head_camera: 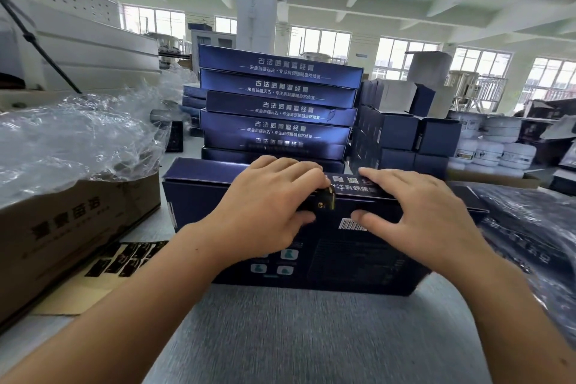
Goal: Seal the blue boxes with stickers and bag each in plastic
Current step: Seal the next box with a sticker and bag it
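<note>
Left hand (268, 206): fingers together, bent over the top edge of the blue box (358, 252), thumb against its near face. It clamps the edge, fingertips at the sticker (326, 200).
- The sticker is folded across the lid seam, likely being rubbed down so the flap stays closed.

Right hand (427, 212): fingers spread flat on the lid, thumb by the barcode. It probably steadies the box against the other hand's push.

The box stands tilted on the counter (296, 337), seam towards the person, which makes it easy to reach.

Sticker sheet (131, 256) lies just left, within reach.

Carton (71, 234) of clear plastic (78, 140) sits beside it, presumably for bagging.

Stack of boxes (277, 103) waits behind. Wrapped ones (530, 227) lie to the right.
</note>
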